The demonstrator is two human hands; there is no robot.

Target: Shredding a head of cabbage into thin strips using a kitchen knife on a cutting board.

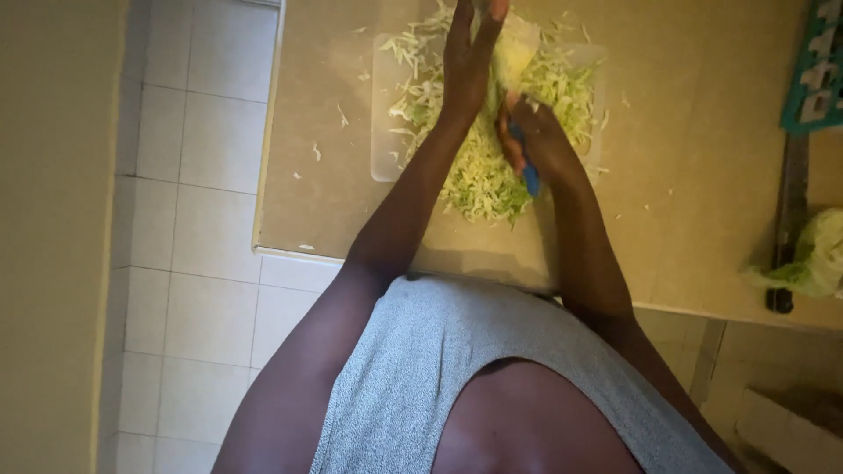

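Resting flat against a pale wedge of cabbage, the left hand is seen with its fingers stretched out straight and its palm pressed to the wedge's left side; nothing is gripped by it. The wedge stands at the far end of a translucent cutting board, close to the picture's upper edge. Just near of it, the right hand is clenched round a blue handle, presumably of a knife; the blade itself is hidden by the hand and the cabbage. A heap of shredded cabbage is spread over the board between and below the two hands, and loose strands are scattered on the beige countertop around it. At the right edge a bunch of green leaves is seen beside a dark upright bar, with a teal object at the far right. White floor tiles lie to the left of the counter.
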